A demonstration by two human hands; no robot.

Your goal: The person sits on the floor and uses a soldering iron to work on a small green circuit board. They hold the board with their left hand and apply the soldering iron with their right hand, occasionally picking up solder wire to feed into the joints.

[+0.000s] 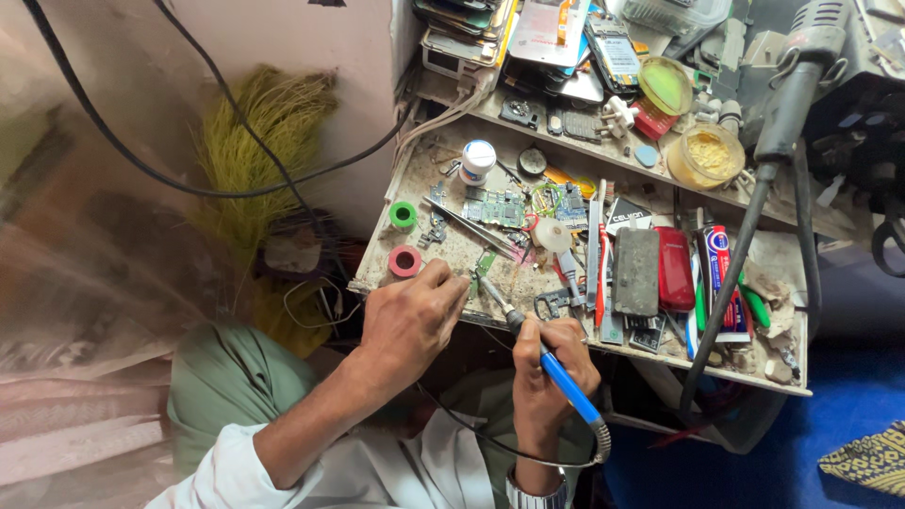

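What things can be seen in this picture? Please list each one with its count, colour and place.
soldering iron: one, blue handle, in the right hand, tip toward the bench edge
small green part: one, green, by the left fingers and the iron tip
tape rolls: two, green and red, left end of the workbench
workbench: one, dusty grey-brown, centre
circuit boards: two, green, middle of the bench
tweezers: one, metal, beside the boards
phones: two, grey and red, right part of the bench
small jar: one, white, rear of the bench
yellow tub: one, on the shelf
broom: one, yellow-green, against the wall
left hand: one, on the bench edge
right hand: one, grips the iron
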